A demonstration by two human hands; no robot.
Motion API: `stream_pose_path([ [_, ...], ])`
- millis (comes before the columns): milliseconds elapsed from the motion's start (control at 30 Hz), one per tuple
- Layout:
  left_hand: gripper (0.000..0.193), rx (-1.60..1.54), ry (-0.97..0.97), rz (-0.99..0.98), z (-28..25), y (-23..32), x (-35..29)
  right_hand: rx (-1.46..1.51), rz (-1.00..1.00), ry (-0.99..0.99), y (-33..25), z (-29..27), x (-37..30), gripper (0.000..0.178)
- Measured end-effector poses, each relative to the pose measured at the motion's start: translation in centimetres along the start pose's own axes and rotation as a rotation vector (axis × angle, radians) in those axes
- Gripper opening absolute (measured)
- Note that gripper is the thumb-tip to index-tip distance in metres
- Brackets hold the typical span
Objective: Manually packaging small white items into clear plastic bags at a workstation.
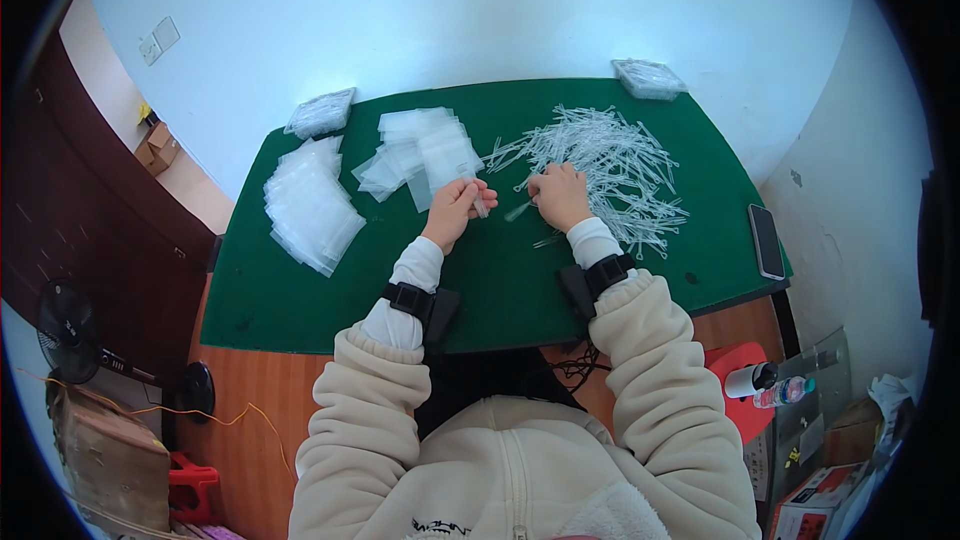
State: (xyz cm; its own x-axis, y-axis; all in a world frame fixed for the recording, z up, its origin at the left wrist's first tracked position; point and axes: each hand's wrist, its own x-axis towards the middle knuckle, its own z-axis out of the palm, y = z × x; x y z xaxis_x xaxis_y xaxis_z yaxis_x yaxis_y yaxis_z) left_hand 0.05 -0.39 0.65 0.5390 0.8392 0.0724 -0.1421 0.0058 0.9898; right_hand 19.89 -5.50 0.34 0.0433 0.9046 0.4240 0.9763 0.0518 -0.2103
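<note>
Brown and dark, a door (pixel 100 130) runs down the left of the frame, its outer side lost in the black rim. Below it stands a fan (pixel 68 330), partly sunk in shadow. On the green cloth (pixel 290 315), the left bags (pixel 315 205) lie fanned and overlapping, so I can't count them. A packet (pixel 320 114) rests above them at the table's edge, its contents blurred by glare.

Next come the middle bags (pixel 425 145), spread loosely upper centre, their lower right corner running behind the left hand (pixel 463 205). That hand is curled, thumb and fingers pinching a clear strip (pixel 481 208) too small to make out properly. A narrow gap of cloth parts it from the right hand (pixel 560 197), whose fingers bend downward; a thin piece (pixel 517 211) shows by the tips, but I can't tell whether they grip it.

The loop-ended sticks (pixel 620 180) heap up right of centre, tangled, some covered by that hand. A second packet (pixel 650 79) sits beyond, at the far edge. Toward the right, a phone (pixel 767 242) lies close to the table's rim, with cloth between it and the heap. Open cloth also runs along the near edge, crossed by both forearms.
</note>
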Motion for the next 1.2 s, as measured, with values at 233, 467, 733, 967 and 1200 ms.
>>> stream_pose_path([
  [233,0.023,0.051,0.107,0.049,-0.9,0.2,0.2,-0.049,-0.123,0.110,0.3,0.2,-0.3,0.003],
  [467,0.023,0.095,0.175,0.016,-1.9,-0.1,0.4,0.650,-0.256,0.005,-1.8,-1.0,0.2,0.004],
  [733,0.024,0.084,-0.122,-0.145,0.2,0.7,-0.4,0.819,-0.371,-0.052,-2.4,-1.4,0.1,0.005],
  [967,0.025,0.141,-0.294,-0.169,0.2,1.3,-0.8,0.885,-0.273,0.002,-2.7,-1.4,0.2,0.010],
  [1200,0.025,0.114,-0.363,-0.175,0.2,1.2,-0.9,0.958,-0.178,0.007,-2.5,-1.5,0.1,0.016],
])
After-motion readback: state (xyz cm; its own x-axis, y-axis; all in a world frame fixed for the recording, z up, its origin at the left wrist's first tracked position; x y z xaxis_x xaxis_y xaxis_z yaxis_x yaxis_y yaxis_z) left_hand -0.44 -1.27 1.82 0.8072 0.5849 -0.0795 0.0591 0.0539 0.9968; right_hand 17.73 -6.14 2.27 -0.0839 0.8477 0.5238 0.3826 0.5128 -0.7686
